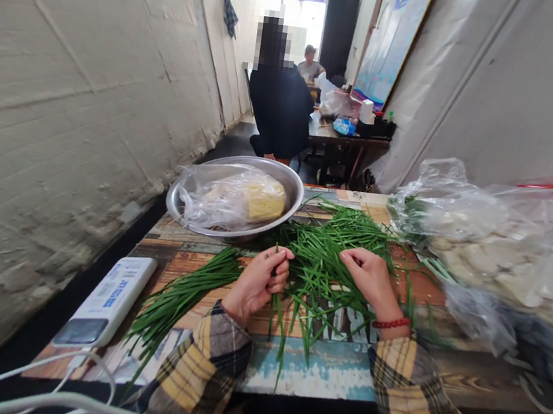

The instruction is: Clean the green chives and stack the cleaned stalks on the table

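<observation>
My left hand is closed around a few stalks of garlic chives, whose green ends hang down below the fist. Across from it, my right hand has thumb and forefinger pinched together over the right side of a loose pile of garlic chives. Whatever sits in that pinch, if anything, is too small to make out. A neater bundle of garlic chives lies on the table to the left of my left hand, its tips pointing toward me.
Behind the chives stands a metal basin holding a plastic-wrapped yellowish bundle. A white power bank with cables lies at left. Plastic bags of pale, rounded pieces crowd the right. Beyond the wooden table, two people sit at another table.
</observation>
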{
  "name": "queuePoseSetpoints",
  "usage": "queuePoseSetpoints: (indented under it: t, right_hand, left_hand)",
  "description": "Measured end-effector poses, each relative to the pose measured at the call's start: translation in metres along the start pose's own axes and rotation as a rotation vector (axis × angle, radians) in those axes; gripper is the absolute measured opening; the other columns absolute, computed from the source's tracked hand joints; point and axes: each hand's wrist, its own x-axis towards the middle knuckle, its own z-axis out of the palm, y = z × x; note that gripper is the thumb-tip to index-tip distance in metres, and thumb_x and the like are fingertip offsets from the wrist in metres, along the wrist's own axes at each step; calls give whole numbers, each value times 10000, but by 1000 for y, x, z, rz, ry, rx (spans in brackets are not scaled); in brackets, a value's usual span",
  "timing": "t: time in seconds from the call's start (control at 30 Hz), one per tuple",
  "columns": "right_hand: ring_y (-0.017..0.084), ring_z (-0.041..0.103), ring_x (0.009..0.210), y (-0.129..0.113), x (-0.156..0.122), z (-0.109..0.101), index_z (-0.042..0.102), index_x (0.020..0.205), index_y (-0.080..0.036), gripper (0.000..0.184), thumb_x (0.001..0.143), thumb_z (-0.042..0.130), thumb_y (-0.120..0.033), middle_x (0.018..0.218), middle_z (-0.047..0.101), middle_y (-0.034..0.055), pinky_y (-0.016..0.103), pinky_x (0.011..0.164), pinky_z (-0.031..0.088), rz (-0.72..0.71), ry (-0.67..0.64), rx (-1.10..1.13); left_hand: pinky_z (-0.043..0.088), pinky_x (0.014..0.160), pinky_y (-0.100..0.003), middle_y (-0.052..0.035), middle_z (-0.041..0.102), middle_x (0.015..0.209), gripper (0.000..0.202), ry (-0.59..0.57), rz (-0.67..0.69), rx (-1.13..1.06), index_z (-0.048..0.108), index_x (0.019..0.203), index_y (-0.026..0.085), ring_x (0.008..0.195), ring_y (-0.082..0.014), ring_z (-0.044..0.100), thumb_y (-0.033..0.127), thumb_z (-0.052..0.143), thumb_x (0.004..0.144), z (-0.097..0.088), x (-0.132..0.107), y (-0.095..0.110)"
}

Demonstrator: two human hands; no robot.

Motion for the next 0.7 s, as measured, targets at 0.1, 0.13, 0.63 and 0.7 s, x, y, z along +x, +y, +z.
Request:
queuePoseSetpoints:
  t: [0.1, 0.13, 0.63, 0.7]
  right_hand:
    - [218, 639, 789, -1, 1, 1, 703, 756, -175, 321, 826, 520, -429, 811, 716, 62, 314, 719, 452, 34, -58, 223]
    - [220, 640, 799, -1, 1, 1, 699, 737, -174, 320, 821, 525, -430, 807, 717, 62, 317, 730, 451, 39, -79, 271]
    - [112, 485, 474, -39, -12, 8, 662, 747, -166, 354, 766, 583, -510, 457, 556, -29, 247, 553, 383, 176, -393, 583]
    - [100, 443, 444, -47, -15, 12, 653, 729, -162, 364, 773, 572, -514, 452, 550, -28, 239, 509, 349, 146, -471, 563]
  left_hand:
    - [120, 343, -139, 82, 317, 546, 164, 4, 10, 1, 527, 839, 142, 386, -12, 205, 293, 587, 815, 0, 0, -1]
    - [119, 344, -140, 82, 318, 547, 168, 2, 12, 1, 528, 840, 143, 387, -12, 206, 297, 588, 814, 0, 0, -1]
    - [96, 354, -167, 101, 239, 506, 319, 23, 54, 168, 599, 985, 127, 396, -25, 154, 372, 633, 784, 2, -1, -8]
    - [97, 356, -173, 102, 252, 493, 326, 20, 54, 199, 603, 972, 129, 393, -26, 155, 373, 658, 762, 3, -2, -10]
